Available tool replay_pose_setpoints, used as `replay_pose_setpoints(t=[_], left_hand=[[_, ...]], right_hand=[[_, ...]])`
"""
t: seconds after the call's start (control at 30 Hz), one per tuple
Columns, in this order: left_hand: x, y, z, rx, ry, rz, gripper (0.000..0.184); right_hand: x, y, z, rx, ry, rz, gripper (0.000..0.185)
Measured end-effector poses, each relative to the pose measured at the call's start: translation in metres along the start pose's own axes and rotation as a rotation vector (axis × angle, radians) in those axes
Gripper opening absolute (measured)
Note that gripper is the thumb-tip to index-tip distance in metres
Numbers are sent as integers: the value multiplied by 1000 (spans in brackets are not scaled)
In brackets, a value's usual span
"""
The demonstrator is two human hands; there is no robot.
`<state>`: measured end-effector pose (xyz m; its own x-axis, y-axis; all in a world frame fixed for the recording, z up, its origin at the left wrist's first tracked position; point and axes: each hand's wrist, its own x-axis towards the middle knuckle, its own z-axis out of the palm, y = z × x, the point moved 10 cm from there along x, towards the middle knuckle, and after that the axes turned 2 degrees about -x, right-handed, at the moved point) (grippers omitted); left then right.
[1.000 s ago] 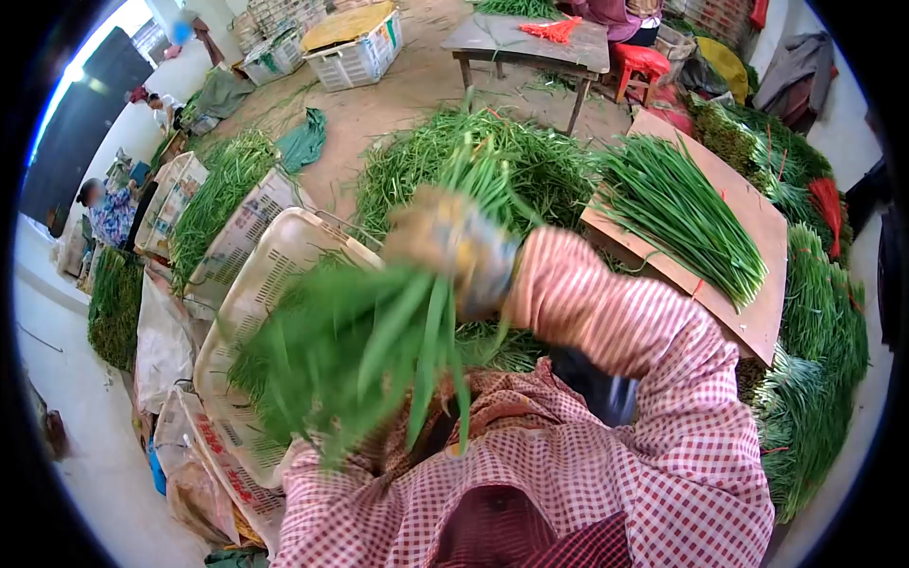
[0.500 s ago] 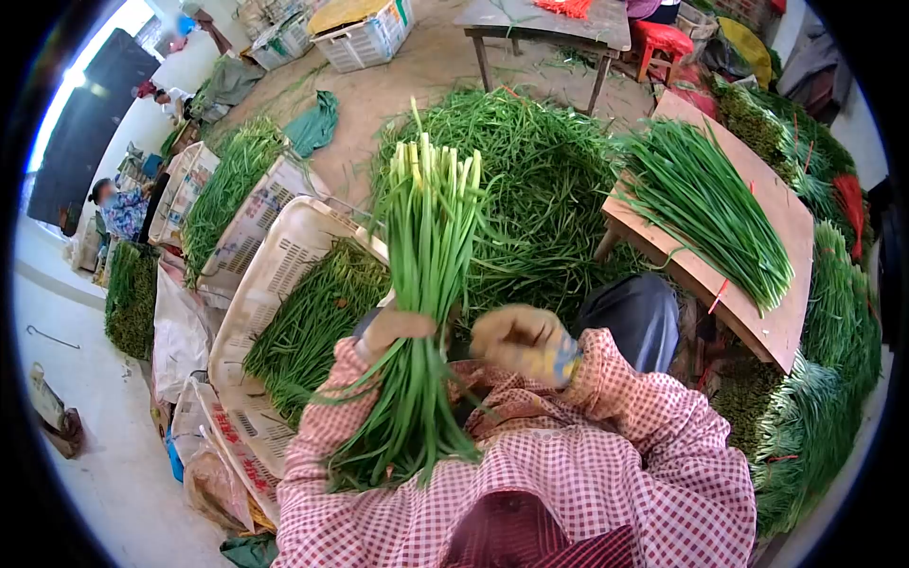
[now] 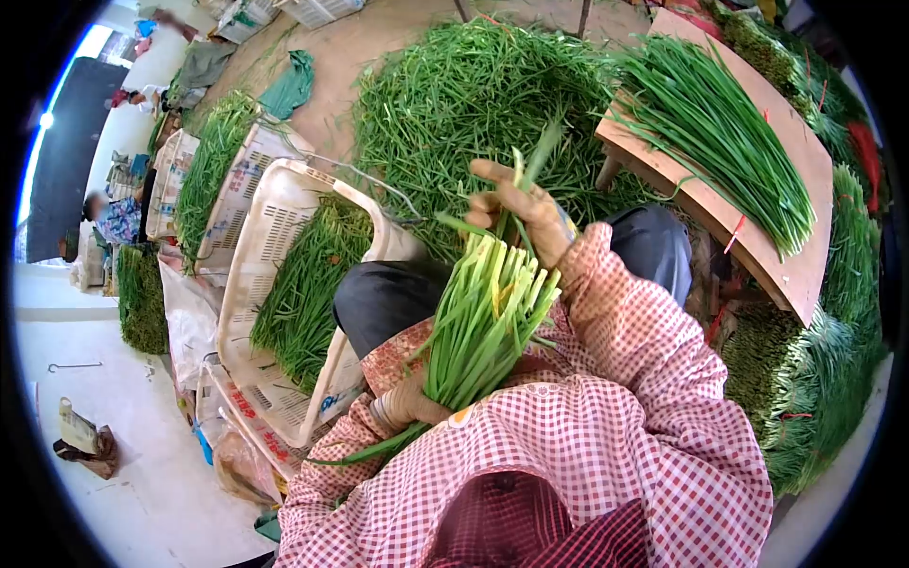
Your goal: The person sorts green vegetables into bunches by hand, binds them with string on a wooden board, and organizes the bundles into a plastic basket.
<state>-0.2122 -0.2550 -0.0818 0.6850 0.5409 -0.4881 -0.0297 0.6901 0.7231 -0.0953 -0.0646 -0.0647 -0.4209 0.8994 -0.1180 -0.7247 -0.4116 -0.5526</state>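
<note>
My left hand (image 3: 409, 401) is closed around a bunch of garlic chives (image 3: 485, 327) in front of my chest. The pale cut ends point up and to the right, and the leaves trail down past my sleeve. Just above those ends, my right hand (image 3: 532, 210) pinches a few loose chive blades (image 3: 538, 159), its forefinger stretched out. On the board table (image 3: 620, 135) to the right lies a larger sheaf of chives (image 3: 715, 142). A big heap of loose chive leaves (image 3: 473, 95) covers the floor ahead of my knees.
A white plastic crate (image 3: 248, 284) with chives in it stands by my left knee; another crate (image 3: 275, 151) is behind it. Tied bundles (image 3: 795, 398) are stacked at the right. A green cloth (image 3: 287, 85) lies on the floor. A person (image 3: 118, 220) is at the far left.
The bunch has come down toward my chest and tilted right in my left hand. My right hand has moved up to above its cut ends and now holds a few blades. The view has tipped downward.
</note>
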Motion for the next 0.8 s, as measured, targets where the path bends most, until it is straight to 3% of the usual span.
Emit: replay_pose_setpoints(t=[0.07,0.1,0.2,0.3,0.33,0.4,0.43,0.5,0.57,0.6,0.67,0.73,0.8], left_hand=[[4,0,0,16,-44,61,79],[2,-9,-7,25,-14,12,79],[1,-13,-13,-68,11,31,78],[-7,-36,-29,137,134,-89,81],[-9,-45,-30,170,126,-134,83],[-17,-16,-21,-372,188,109,86],[-17,-18,-24,-409,199,119,84],[-16,-19,-27,-418,221,131,81],[-10,-16,-25,-429,246,104,78],[-7,-10,-18,-433,240,99,78],[-6,-3,-12,-480,281,91,85],[-7,-3,-15,-365,364,113,86],[-13,-1,-20,-253,442,144,88]], right_hand=[[18,-2,-7,-206,92,67,32],[16,-9,-10,-235,278,74,27],[42,-31,-25,-279,313,39,27],[62,-111,-60,-483,376,-178,29],[51,-146,-64,-517,532,-230,32],[33,-193,-90,-325,575,-348,26],[25,-198,-87,-354,548,-302,24],[-1,-165,-48,-799,442,-219,23],[-4,-60,-41,-346,-148,265,37],[-36,-43,10,-972,30,162,50],[-47,-12,30,-1487,-69,329,56],[-45,8,16,-1353,-26,26,59],[-42,12,13,-1397,-7,67,55]])
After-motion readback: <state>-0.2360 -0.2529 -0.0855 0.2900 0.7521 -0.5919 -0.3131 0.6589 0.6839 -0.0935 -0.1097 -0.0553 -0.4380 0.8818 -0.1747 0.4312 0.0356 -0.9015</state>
